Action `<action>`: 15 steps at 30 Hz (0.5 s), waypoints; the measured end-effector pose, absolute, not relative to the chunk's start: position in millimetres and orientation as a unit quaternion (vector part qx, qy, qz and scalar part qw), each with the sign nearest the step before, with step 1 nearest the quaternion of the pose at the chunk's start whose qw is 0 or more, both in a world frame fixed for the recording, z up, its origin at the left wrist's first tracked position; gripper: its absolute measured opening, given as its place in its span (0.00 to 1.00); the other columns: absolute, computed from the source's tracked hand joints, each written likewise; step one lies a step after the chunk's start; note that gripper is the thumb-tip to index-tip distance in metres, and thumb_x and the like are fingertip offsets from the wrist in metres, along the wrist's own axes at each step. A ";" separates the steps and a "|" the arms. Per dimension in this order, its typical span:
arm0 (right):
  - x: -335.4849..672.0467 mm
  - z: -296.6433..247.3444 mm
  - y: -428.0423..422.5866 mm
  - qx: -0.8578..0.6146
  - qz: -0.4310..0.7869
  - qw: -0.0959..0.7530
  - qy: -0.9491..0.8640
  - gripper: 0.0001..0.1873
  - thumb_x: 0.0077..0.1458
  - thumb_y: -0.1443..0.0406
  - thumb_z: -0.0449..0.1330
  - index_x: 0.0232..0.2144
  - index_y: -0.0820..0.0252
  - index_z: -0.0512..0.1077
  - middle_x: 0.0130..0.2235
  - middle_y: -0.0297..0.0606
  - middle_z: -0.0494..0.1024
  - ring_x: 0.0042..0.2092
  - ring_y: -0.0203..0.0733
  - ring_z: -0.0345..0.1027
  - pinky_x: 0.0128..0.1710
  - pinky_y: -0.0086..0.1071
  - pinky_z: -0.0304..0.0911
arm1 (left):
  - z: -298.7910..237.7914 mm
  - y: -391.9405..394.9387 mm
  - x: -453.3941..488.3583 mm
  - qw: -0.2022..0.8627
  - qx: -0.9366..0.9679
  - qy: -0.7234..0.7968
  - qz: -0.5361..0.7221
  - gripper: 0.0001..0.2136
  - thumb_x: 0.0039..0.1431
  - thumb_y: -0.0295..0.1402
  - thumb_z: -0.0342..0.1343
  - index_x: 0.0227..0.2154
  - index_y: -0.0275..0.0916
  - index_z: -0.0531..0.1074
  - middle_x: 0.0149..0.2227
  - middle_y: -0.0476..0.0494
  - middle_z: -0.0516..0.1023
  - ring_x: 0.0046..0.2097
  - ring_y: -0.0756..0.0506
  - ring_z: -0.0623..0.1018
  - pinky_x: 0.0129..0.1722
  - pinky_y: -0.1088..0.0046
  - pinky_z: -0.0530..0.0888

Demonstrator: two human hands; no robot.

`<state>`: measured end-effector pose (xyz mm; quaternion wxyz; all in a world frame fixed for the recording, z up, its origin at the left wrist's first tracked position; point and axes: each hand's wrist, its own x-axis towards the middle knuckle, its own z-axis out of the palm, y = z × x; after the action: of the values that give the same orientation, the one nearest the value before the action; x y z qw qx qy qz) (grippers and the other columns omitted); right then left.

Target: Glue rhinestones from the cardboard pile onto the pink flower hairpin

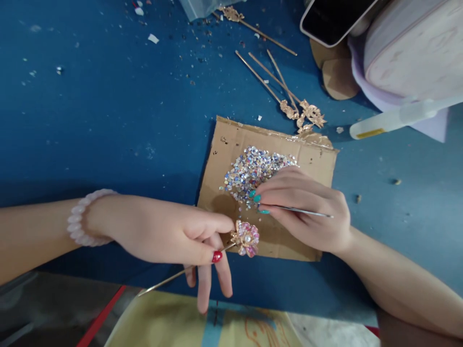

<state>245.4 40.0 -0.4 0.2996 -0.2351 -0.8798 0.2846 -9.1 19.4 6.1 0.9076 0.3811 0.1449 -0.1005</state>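
Note:
My left hand (188, 241) grips a gold hairpin (166, 279) by its stem, close to the head. The hairpin's flower-shaped head (248, 238) has pink stones and a pearl in the middle, and it faces up beside the cardboard. In my right hand (307, 207) the fingers are pinched round a thin metal tool (300, 210), probably tweezers. Its tip is hidden by the fingertips. Those fingertips are at the lower right side of a pile of small shiny rhinestones (249, 168) on a cardboard sheet (227, 140). Whether a stone is caught at the tip cannot be seen.
Several gold hairpins (311, 113) lie beyond the cardboard, with another gold hairpin (267, 37) further back. To the right are a phone (336, 19), a translucent tube (394, 120) and a pale rounded case (415, 48). Loose bits are scattered over the blue table (108, 120).

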 end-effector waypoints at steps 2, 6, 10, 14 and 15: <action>245.1 -0.7 39.8 -0.236 0.284 0.302 -0.879 0.05 0.62 0.72 0.62 0.37 0.58 0.75 0.37 0.39 0.84 0.38 0.40 0.80 0.43 0.39 0.73 | 6.0 18.9 -8.9 0.908 0.379 0.151 -0.100 0.02 0.73 0.31 0.46 0.44 0.41 0.58 0.54 0.33 0.79 0.39 0.47 0.85 0.38 0.72 0.74; 243.8 -0.4 39.5 -0.240 0.280 0.303 -0.879 0.04 0.62 0.72 0.62 0.37 0.59 0.74 0.37 0.39 0.84 0.38 0.40 0.80 0.44 0.39 0.74 | 6.5 18.9 -8.2 0.906 0.382 0.154 -0.100 0.03 0.73 0.32 0.46 0.41 0.41 0.57 0.55 0.31 0.79 0.40 0.46 0.85 0.38 0.71 0.74; 242.9 0.0 39.6 -0.247 0.277 0.304 -0.877 0.05 0.63 0.72 0.61 0.37 0.57 0.74 0.36 0.39 0.84 0.39 0.40 0.80 0.43 0.39 0.74 | 9.3 20.4 -7.6 0.898 0.395 0.157 -0.110 0.04 0.73 0.31 0.45 0.39 0.41 0.56 0.55 0.31 0.79 0.43 0.44 0.86 0.38 0.70 0.74; 243.1 -0.1 39.6 -0.248 0.278 0.304 -0.877 0.05 0.63 0.73 0.61 0.36 0.58 0.74 0.37 0.39 0.84 0.40 0.40 0.80 0.44 0.39 0.74 | 9.8 21.5 -8.1 0.898 0.395 0.161 -0.112 0.03 0.75 0.29 0.41 0.42 0.41 0.58 0.55 0.31 0.79 0.42 0.44 0.86 0.38 0.71 0.75; 243.2 -0.1 39.5 -0.248 0.278 0.303 -0.877 0.05 0.63 0.73 0.61 0.37 0.59 0.74 0.37 0.40 0.84 0.40 0.40 0.80 0.44 0.39 0.74 | 9.2 21.5 -8.2 0.899 0.393 0.159 -0.110 0.03 0.75 0.29 0.40 0.43 0.40 0.58 0.55 0.31 0.79 0.42 0.45 0.86 0.38 0.71 0.75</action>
<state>243.2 39.5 -0.1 0.3035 -0.2481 -0.8771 0.2777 -8.2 21.5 9.2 0.8988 0.3934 0.1592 -0.1099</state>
